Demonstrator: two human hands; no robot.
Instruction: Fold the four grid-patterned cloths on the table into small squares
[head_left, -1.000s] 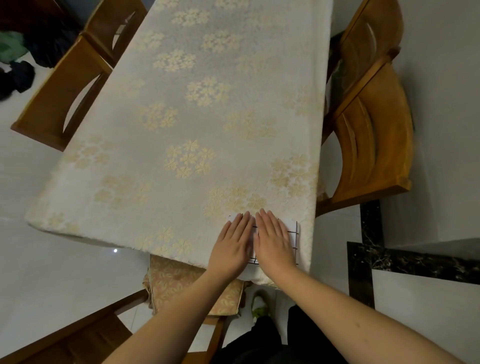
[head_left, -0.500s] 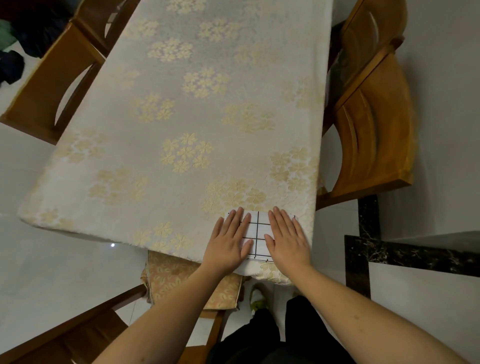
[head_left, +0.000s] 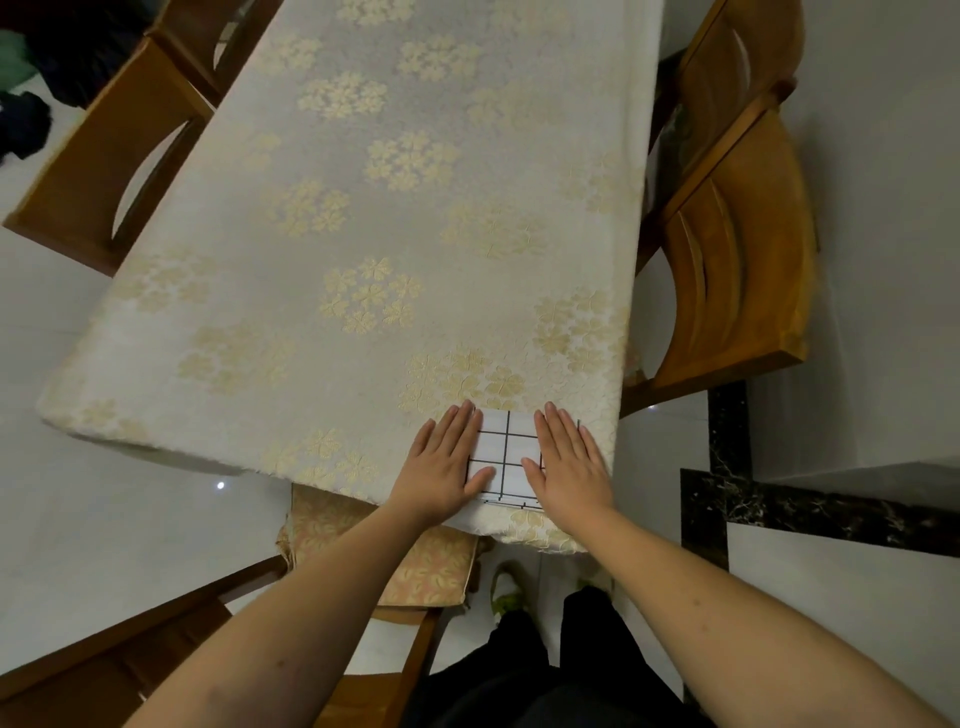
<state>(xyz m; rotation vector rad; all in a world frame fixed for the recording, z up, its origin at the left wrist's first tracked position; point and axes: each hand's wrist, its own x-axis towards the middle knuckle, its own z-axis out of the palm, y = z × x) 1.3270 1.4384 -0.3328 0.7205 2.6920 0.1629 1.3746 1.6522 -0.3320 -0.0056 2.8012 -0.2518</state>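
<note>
A white cloth with a dark grid pattern lies folded into a small square at the near right corner of the table. Layered edges show along its near side. My left hand lies flat on its left part, fingers straight. On its right part my right hand presses flat, fingers straight too. A strip of the cloth shows between the two hands; the rest is hidden under them. No other grid cloth is in view.
The table carries a cream tablecloth with gold flower clusters. Wooden chairs stand at the right, at the far left and near left, the latter with a cushion. Dark clothes lie on the floor at the far left.
Both hands slid apart over the folded cloth, left hand leftward and right hand rightward, uncovering its middle. The view shifted slightly.
</note>
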